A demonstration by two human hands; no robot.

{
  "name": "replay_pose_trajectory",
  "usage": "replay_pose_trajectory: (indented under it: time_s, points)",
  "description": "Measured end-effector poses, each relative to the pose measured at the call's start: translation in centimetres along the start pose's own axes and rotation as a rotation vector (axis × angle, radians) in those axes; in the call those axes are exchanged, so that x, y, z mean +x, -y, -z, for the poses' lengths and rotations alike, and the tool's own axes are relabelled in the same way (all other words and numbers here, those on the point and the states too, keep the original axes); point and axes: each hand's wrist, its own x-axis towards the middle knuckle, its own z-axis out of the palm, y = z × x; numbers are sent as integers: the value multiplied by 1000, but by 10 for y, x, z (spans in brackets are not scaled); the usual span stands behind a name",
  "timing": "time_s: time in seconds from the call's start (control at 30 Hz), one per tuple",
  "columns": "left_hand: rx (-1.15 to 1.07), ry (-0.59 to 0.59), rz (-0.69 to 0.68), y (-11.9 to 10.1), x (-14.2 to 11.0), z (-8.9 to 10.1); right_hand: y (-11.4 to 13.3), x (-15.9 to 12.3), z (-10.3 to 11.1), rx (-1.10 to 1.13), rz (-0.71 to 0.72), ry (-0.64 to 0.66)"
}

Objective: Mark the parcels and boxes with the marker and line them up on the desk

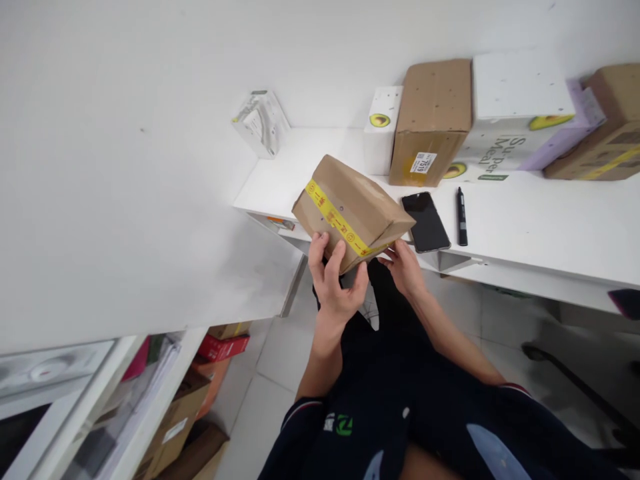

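A brown cardboard box (pixel 357 193) with a strip of yellow printed tape along its side is held tilted over the front edge of the white desk (pixel 525 227). My left hand (pixel 335 280) has its fingers spread against the near side of the box. At the box's lower right corner, the fingers of my right hand (pixel 403 267) grip it from below, their tips partly hidden. Just right of the box lies a black smartphone (pixel 425 221), screen up, and beside it a black marker (pixel 461 219).
Along the wall stand another cardboard box (pixel 435 113), a narrow white box (pixel 383 130), a white avocado-printed box (pixel 520 93) and a taped carton (pixel 615 127). A silver-grey packet (pixel 263 123) leans in the corner. Shelves with cartons (pixel 175 423) are at lower left.
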Motion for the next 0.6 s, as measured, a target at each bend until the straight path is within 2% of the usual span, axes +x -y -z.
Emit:
replay_pose_trajectory:
  time_s: [0.17,0.3,0.47,0.6]
  points:
    - [7,69,-2,-9,0,8,-4,1,2,50,-70,19]
    - [7,53,4,-13,2,9,-11,3,2,92,-121,36]
    - [8,81,92,-13,5,7,-17,3,-1,11,-77,50]
    - [-9,135,131,-15,15,4,-11,7,-2,-9,6,80]
